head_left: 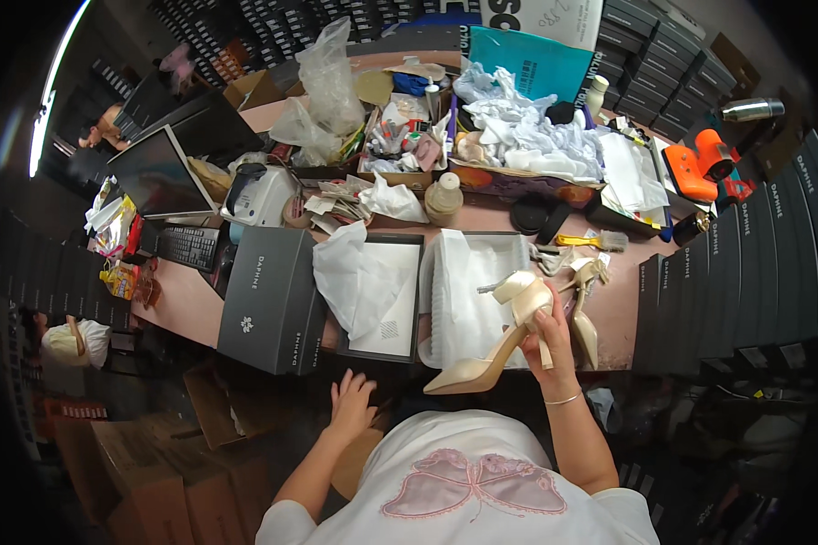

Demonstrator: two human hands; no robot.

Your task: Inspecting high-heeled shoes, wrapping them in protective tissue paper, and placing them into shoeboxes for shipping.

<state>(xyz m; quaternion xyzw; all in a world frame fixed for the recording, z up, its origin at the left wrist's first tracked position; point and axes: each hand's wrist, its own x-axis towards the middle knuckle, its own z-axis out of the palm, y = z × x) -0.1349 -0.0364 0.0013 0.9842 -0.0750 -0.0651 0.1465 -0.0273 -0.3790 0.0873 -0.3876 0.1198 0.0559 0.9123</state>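
Our right hand (547,334) has its fingers closed around the heel of a cream high-heeled shoe (497,338), held over the open shoebox (436,272) on the tabletop (186,304); we should keep it level and clear of the tissue paper (359,272). Our left hand (352,404) hangs open, holding nothing.

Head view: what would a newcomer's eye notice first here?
First, the glossy cream high-heeled shoe held up by the right hand over the open box lined with white tissue paper. Its mate, a second cream shoe, lies on the pink table to the right. The left hand hangs empty below the table edge.
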